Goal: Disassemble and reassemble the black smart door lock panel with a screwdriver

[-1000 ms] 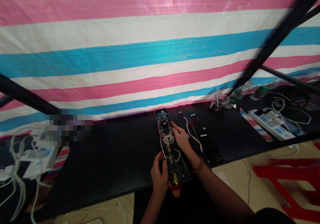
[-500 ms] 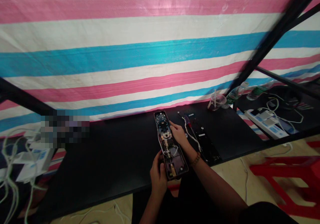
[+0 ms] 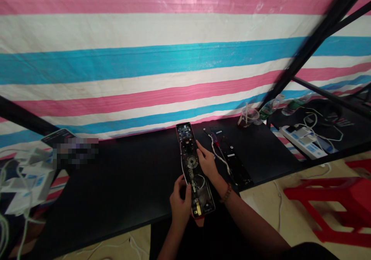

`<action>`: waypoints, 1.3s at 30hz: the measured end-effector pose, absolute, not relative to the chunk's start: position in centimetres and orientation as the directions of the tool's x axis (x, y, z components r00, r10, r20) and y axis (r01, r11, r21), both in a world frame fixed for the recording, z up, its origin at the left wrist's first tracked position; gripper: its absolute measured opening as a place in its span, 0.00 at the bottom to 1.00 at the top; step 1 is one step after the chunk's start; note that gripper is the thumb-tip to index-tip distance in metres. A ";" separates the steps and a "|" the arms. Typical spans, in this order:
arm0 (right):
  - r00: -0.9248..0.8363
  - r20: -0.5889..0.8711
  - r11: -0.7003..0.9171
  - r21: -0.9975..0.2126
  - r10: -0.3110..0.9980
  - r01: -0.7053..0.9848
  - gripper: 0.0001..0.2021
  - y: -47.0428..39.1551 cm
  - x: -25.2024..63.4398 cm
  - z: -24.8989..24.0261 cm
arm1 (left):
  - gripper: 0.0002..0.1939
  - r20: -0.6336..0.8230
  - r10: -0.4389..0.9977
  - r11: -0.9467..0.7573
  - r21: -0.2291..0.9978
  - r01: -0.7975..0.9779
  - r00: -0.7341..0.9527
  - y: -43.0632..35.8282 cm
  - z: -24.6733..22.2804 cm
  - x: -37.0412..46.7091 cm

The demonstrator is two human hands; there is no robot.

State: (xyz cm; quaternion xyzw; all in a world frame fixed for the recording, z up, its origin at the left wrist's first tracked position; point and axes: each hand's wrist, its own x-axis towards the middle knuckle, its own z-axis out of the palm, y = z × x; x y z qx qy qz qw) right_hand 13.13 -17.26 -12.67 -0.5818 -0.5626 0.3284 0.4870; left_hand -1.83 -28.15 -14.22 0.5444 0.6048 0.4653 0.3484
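A long open device casing (image 3: 191,161) with circuit boards, a round part and white wires inside is held above the front of the black table. My left hand (image 3: 180,200) grips its lower left edge, thumb on the rim. Along the right edge, my right hand (image 3: 208,162) holds it with the fingers pointing up the side. To the right on the table lie a screwdriver (image 3: 215,138) with a purple-red handle, a white cable (image 3: 222,158) and a dark flat panel (image 3: 238,166).
Plastic cups (image 3: 248,117) and a green-labelled bottle (image 3: 268,108) stand at the back right. Power strips with cables lie at the right (image 3: 304,140) and left (image 3: 36,186). A red stool (image 3: 342,206) is on the floor at right, and a striped sheet (image 3: 174,66) hangs behind.
The casing has tilted and shifted slightly left, its lower end now nearer me. Both hands have moved with it, still gripping its sides. The camera view has shifted a little.
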 end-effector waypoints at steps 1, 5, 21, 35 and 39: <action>0.139 0.193 0.129 -0.919 0.971 0.373 0.24 -17.4 13.2 -12.6 | 0.22 0.094 0.982 -0.032 0.940 0.341 -0.165 -28.1 -14.2 -1.8; 0.126 0.368 0.230 -0.777 0.921 0.587 0.23 -17.9 13.2 -11.1 | 0.20 0.129 0.979 -0.066 0.934 0.351 -0.159 -28.0 -13.9 -1.7; -0.097 0.271 0.272 -0.738 0.958 0.617 0.03 -16.1 11.5 -8.8 | 0.18 0.115 0.976 -0.027 0.908 0.419 -0.185 -28.2 -15.3 -1.1; -0.144 0.180 0.230 -0.700 0.973 0.676 0.05 -16.2 11.2 -8.3 | 0.18 0.112 0.980 -0.030 0.901 0.432 -0.166 -28.2 -15.7 -1.3; -0.142 0.175 0.224 -0.691 0.974 0.687 0.04 -16.1 11.2 -8.1 | 0.18 0.112 0.979 -0.026 0.898 0.440 -0.171 -28.2 -15.7 -1.3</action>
